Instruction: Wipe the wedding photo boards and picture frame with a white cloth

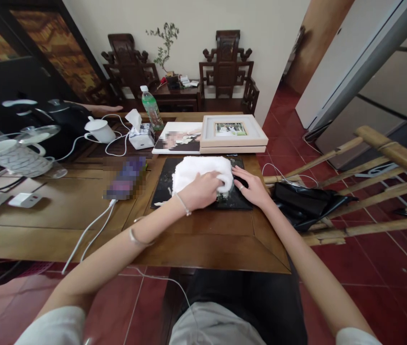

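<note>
White cloth (194, 171) in clenched left hand (205, 190), spread right hand (252, 188) at black board's (163, 178) edge.

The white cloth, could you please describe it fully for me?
The cloth is white and looks thick and fluffy. It lies bunched on the black board, a rounded fold at its right end. The left hand grips it by that fold; whether the right hand, close by, touches it is unclear.

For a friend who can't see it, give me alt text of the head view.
A person's left hand has in its grip a white cloth lying on a dark board on a wooden table, the right hand resting at the board's right side. Behind the board lies a framed photo; a bottle stands farther back.
</note>
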{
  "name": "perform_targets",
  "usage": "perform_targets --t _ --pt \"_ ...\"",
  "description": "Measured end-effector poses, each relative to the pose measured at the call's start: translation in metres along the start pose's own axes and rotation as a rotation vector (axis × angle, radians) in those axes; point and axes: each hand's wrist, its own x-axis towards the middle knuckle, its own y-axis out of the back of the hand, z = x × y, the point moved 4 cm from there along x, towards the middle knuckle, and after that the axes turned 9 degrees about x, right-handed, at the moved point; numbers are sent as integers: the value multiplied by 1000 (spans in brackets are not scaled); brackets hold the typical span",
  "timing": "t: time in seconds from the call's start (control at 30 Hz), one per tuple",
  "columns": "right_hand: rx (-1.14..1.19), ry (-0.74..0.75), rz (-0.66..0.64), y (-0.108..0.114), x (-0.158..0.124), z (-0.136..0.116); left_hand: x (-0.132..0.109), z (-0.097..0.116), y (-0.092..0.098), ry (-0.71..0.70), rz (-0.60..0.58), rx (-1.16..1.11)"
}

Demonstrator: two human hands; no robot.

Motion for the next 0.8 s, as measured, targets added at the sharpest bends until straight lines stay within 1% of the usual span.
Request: perform_targets --t 0.1,0.17,0.23,0.27,0.33,0.47,0.57,0.67,0.73,0.8 --pt "0 -10 -5 0 0 -1 -42 29 -1 -61 -21 57" --pt "-4 -17 -11 0 0 -3 -65 45 -4 -99 -33 64" --pt "-8 -22 -15 1 1 -4 -75 51 -7 -113 -41 56" --pt "-9 -24 -14 1 1 -5 -75 50 -8 -109 -43 49" --pt "-8 -25 -1 1 0 -5 -65 41 -9 -86 -41 32" --pt "-18 -23 58 2 -2 -1 -24 11 -4 9 1 3" --pt "-34 -6 55 1 -6 5 4 -4 -3 66 23 4" --pt "-33 -16 51 0 -9 10 17 -4 -4 77 20 42" --pt "-14 -42 53 1 -9 13 19 1 -6 73 6 69" --pt "17 -76 56 3 -8 14 15 9 -7 51 -7 88"
